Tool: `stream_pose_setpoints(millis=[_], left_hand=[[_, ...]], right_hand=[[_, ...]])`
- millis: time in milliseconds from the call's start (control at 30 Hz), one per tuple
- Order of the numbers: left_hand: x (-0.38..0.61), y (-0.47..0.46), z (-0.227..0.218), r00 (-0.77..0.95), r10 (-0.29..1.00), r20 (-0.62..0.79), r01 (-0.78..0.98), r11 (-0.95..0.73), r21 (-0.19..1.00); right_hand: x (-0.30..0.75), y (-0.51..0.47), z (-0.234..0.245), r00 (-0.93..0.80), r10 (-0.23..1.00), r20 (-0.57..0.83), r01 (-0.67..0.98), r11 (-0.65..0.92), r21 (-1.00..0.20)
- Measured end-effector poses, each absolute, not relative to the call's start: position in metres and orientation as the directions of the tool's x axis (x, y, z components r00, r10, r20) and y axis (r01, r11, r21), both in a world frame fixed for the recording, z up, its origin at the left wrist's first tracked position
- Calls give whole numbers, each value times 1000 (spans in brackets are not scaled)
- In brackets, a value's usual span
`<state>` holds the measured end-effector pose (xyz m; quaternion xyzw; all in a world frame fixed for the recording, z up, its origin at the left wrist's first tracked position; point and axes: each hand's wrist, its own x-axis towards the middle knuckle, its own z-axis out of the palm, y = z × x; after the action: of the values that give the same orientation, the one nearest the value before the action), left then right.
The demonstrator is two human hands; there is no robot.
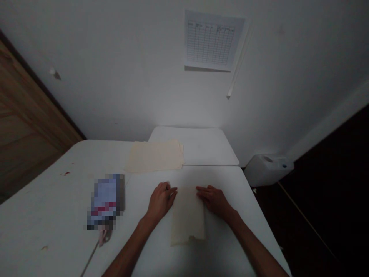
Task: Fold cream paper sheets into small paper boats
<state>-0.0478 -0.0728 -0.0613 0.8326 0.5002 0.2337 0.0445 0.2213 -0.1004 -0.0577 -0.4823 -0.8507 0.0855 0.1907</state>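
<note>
A narrow, folded piece of cream cloth (188,215) lies flat on the white table, with an uneven notch in its near edge. At its far left corner, my left hand (162,201) has thumb and fingertips closed on the edge. My right hand (213,200) does the same at the far right corner, its fingers pressed together and pointing inward. Beyond my left hand rests a wider cream cloth (155,157), apparently several layers, its right end overlapping a white board-like surface.
A pixelated blue-grey object (105,198) with a cord lies left on the white table (144,254). Behind stands a wall with a printed sheet (211,40) on it. Past the table's right edge, a white plastic container (268,169) sits lower down. Wooden panelling (25,96) is at far left.
</note>
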Motion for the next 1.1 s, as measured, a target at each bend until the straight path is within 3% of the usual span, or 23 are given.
stream_pose_setpoints(millis=[200, 433, 800, 1100], left_hand=[[-52, -79, -60, 422, 838, 346, 812, -519, 267], [-48, -70, -60, 409, 838, 361, 822, -510, 253], [-48, -60, -63, 373, 844, 385, 801, -502, 325], [-50, -56, -64, 489, 785, 380, 696, -614, 371]], right_hand=[[223, -101, -66, -388, 876, 285, 790, 476, -387], [222, -87, -61, -363, 889, 279, 823, 446, -352], [227, -80, -56, -423, 861, 282, 820, 496, -285], [235, -78, -46, -542, 807, 237, 774, 588, -235]])
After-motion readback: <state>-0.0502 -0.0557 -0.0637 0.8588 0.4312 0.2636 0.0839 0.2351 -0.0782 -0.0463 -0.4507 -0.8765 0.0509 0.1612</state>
